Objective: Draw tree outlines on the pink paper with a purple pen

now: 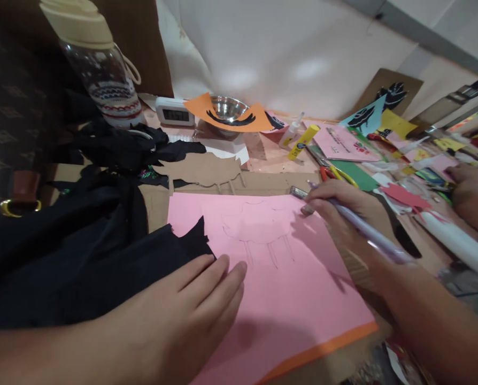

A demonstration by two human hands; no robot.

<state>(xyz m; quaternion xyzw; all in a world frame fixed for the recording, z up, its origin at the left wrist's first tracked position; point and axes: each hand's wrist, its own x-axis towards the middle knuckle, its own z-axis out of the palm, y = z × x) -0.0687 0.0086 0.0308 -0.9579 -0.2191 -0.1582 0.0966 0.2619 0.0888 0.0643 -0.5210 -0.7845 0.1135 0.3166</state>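
Resting flat with its fingers spread, the left hand (191, 315) presses on the near left part of a pink paper sheet (287, 299) and grips nothing. That sheet lies on the surface (263, 155) in the near middle, with a faint pencilled outline of a rounded shape on thin legs (259, 230) drawn on it and an orange sheet edge (323, 350) showing under its near right side. The right hand (343, 214) is closed around a pale purple pen (363, 227), its tip at the sheet's far right corner. Just beyond the sheet lies a brown cardboard cutout (207, 170) of like shape. Black fabric (82, 240) is heaped at the left, overlapping the sheet's left edge. Farther off stand a water bottle (102, 69), a small digital clock (175, 112), a metal bowl (228, 108) with orange paper (239, 120) across it, and a yellow glue stick (303, 141). Another person's hand (473, 195) rests at the far right among coloured paper scraps (399, 128).
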